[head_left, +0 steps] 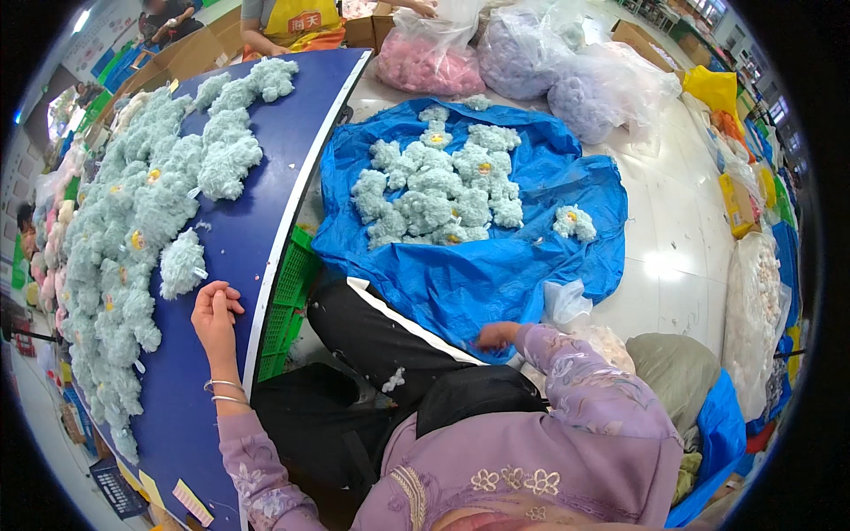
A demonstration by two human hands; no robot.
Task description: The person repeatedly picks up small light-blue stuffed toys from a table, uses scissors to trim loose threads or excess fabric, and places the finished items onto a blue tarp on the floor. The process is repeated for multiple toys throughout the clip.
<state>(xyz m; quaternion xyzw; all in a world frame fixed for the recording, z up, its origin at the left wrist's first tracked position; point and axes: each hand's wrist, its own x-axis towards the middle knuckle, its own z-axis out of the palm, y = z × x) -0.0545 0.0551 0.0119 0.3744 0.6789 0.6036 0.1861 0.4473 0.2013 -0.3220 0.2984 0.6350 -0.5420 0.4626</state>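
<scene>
My left hand (217, 310) is over the blue tabletop with its fingers curled in, and I see nothing in them. Just above it lies one fluffy pale-green plush toy (183, 265), apart from a long heap of similar plush toys (133, 230) along the table's left side. My right hand (498, 335) is low over the near edge of a blue plastic sheet (416, 274); it is blurred and its fingers cannot be made out. A pile of the same plush toys (429, 190) rests on the sheet. One more plush toy (574, 223) lies apart at the sheet's right.
The blue table (235, 230) has a white edge beside my left arm. A green plastic crate (288, 288) stands under it. Clear bags of pink plush (429, 62) and lilac plush (522, 62) stand on the far floor. Another person (297, 22) is beyond the table.
</scene>
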